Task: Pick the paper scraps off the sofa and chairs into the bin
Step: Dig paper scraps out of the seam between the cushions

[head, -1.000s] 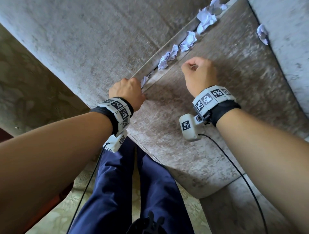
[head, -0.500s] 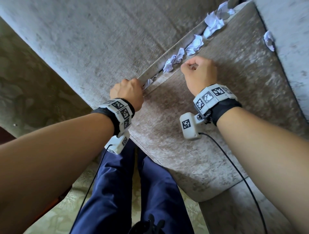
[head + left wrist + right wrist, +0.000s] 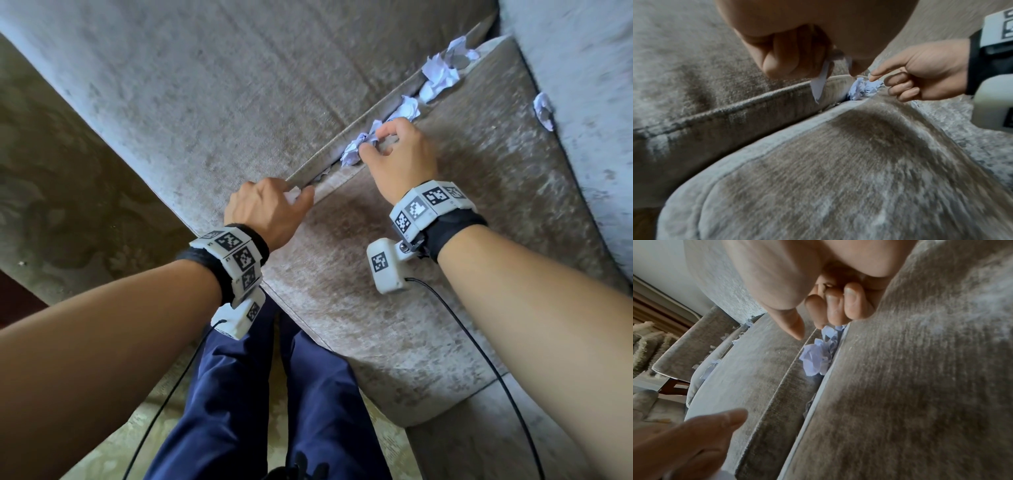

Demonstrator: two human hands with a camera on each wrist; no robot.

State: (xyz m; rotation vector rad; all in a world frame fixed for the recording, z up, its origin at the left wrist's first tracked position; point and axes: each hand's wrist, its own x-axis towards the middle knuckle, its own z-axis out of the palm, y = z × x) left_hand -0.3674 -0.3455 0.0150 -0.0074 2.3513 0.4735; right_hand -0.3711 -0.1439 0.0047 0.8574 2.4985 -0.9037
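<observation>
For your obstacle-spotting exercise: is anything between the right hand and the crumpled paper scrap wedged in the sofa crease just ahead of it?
Nothing visible. The right hand is already at the crumpled scrap in the crease, fingertips reaching it. No bin shows in any view.

Soft daylight falls from the upper right, brightening the pale sofa (image 3: 239, 85) pile into a silvery sheen, while the floor at lower left stays dim. The head view is sharp at centre, with straight seams bowing toward the edges. Both wrist views are grainier and strongly curved; the left hand (image 3: 789, 53) and right hand (image 3: 830, 305) loom soft and out of focus near the lens, shading the cushion beneath them. The paper scraps (image 3: 818, 356) by the right fingers look bluish-white.
</observation>
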